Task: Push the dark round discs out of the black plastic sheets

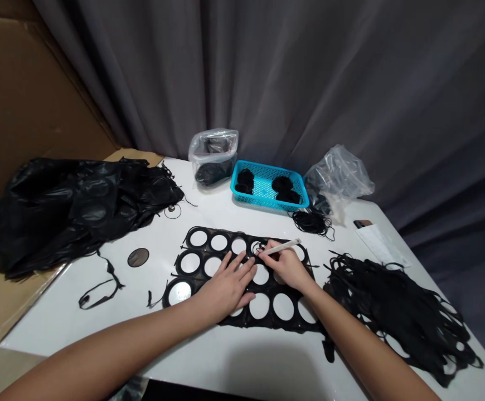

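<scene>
A black rubber sheet (pixel 242 309) punched with round holes lies flat on the white table (pixel 234 362). My left hand (pixel 226 287) rests on it palm down, fingers stretched out and pressing the sheet. My right hand (pixel 286 266) is closed around a thin white stick-like tool (pixel 280 247), its tip touching the sheet near a hole in the top row.
A heap of black sheets (pixel 71 206) lies at the left, a pile of black scrap webbing (pixel 397 312) at the right. Behind stand a blue basket (pixel 270 186) with black rings, two plastic bags (pixel 213 156), a bundle of thin rings (pixel 311 223) and a dark disc (pixel 137 257).
</scene>
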Demonstrator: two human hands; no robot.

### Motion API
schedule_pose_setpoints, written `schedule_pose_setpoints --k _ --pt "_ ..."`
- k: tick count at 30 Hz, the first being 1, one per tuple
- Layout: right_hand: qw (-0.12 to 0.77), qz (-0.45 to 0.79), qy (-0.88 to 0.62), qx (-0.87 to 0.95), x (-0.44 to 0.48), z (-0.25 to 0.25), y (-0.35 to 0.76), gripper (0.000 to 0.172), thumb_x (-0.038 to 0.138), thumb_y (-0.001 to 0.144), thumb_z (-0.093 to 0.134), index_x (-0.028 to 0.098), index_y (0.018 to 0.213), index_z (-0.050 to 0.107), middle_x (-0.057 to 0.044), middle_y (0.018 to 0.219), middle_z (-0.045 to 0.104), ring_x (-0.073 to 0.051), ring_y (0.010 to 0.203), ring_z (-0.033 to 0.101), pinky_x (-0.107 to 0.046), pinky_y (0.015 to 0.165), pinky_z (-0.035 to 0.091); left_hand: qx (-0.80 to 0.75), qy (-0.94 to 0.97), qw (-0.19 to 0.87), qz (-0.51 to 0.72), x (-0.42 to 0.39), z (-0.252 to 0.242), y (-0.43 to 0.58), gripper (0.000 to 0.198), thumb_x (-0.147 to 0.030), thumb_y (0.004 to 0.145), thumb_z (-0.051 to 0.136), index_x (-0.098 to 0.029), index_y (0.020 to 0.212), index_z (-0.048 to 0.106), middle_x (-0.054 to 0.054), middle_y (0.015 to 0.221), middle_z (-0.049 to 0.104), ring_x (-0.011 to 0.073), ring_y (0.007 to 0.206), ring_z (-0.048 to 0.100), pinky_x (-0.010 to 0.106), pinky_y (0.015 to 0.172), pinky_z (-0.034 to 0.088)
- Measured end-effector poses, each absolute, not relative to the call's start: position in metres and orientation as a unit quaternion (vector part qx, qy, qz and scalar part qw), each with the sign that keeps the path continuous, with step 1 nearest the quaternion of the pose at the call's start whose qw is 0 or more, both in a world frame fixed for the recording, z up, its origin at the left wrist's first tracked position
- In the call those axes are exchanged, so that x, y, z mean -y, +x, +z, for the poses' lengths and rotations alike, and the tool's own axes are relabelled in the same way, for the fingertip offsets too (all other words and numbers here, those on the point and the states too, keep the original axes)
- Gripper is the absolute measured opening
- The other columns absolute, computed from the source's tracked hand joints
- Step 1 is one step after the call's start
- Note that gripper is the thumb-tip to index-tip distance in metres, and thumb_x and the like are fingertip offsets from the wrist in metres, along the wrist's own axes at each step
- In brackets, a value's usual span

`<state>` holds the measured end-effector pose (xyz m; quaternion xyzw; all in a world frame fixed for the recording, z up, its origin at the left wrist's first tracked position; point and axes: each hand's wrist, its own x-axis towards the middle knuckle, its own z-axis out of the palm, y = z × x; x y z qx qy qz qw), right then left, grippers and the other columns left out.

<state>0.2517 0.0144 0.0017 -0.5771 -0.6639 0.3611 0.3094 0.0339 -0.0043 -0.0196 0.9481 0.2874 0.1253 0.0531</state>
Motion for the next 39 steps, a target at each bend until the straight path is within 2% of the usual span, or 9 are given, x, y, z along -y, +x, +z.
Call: schedule_pose_setpoints --k 4,11,18,24,31,36,39 --pt "0.305 0.320 -0.573 0.690 -0.013 -0.005 0.252 0.024 0.034 0.092 0.055 0.023 0.072 0.049 0.000 0.072 0.059 -0.019 0.072 0.055 -0.029 0.068 0.039 -0.290 0.948 0.058 0.117 0.004 -0.021 0.034 0.054 -0.045 0.098 0.055 -0.014 0.141 0.049 0.012 0.151 0.047 0.0354 0.143 0.035 0.056 0.117 0.024" --pt "0.322 0.282 -0.519 0.740 -0.008 -0.009 0.253 0.014 0.023 0.090 0.058 0.023 0.077 0.054 -0.003 0.094 0.067 -0.022 0.094 0.060 -0.035 0.084 0.044 -0.294 0.945 0.070 0.121 0.004 -0.021 0.033 0.053 -0.045 0.098 0.053 -0.017 0.143 0.047 0.011 0.151 0.046 0.0338 0.144 0.035 0.056 0.117 0.022" --pt "0.335 0.380 -0.552 0.662 -0.011 -0.007 0.255 0.016 0.029 0.088 0.062 0.022 0.074 0.057 -0.003 0.095 0.072 -0.022 0.093 0.066 -0.034 0.081 0.047 -0.294 0.946 0.067 0.119 0.004 -0.021 0.033 0.051 -0.045 0.099 0.052 -0.017 0.142 0.048 0.011 0.152 0.045 0.0332 0.144 0.033 0.056 0.118 0.021" --pt "0.331 0.385 -0.554 0.659 -0.013 -0.006 0.255 0.015 0.029 0.087 0.063 0.022 0.074 0.057 -0.003 0.094 0.072 -0.021 0.092 0.066 -0.033 0.081 0.047 -0.295 0.945 0.060 0.126 0.005 -0.021 0.033 0.051 -0.046 0.099 0.052 -0.018 0.142 0.049 0.011 0.152 0.046 0.0322 0.144 0.035 0.054 0.118 0.021" --pt "0.307 0.284 -0.535 0.734 -0.007 -0.005 0.252 0.018 0.024 0.091 0.058 0.022 0.075 0.052 -0.004 0.091 0.066 -0.022 0.088 0.060 -0.033 0.079 0.045 -0.295 0.946 0.063 0.119 0.005 -0.020 0.033 0.052 -0.044 0.098 0.053 -0.017 0.143 0.047 0.011 0.152 0.046 0.0330 0.144 0.035 0.054 0.118 0.020" --pt "0.239 0.154 -0.506 0.814 0.002 -0.011 0.243 0.012 0.019 0.095 0.046 0.022 0.089 0.056 -0.011 0.097 0.065 -0.027 0.091 0.055 -0.039 0.082 0.043 -0.296 0.945 0.072 0.121 0.005 -0.021 0.034 0.053 -0.045 0.098 0.053 -0.017 0.143 0.048 0.011 0.151 0.047 0.0336 0.144 0.035 0.055 0.118 0.020" --pt "0.252 0.120 -0.540 0.794 -0.013 -0.010 0.249 0.015 0.018 0.093 0.043 0.021 0.090 0.057 -0.011 0.092 0.065 -0.027 0.088 0.055 -0.040 0.081 0.042 -0.292 0.946 0.067 0.126 0.004 -0.021 0.033 0.053 -0.045 0.098 0.054 -0.017 0.142 0.048 0.011 0.150 0.048 0.0336 0.144 0.035 0.056 0.118 0.020"
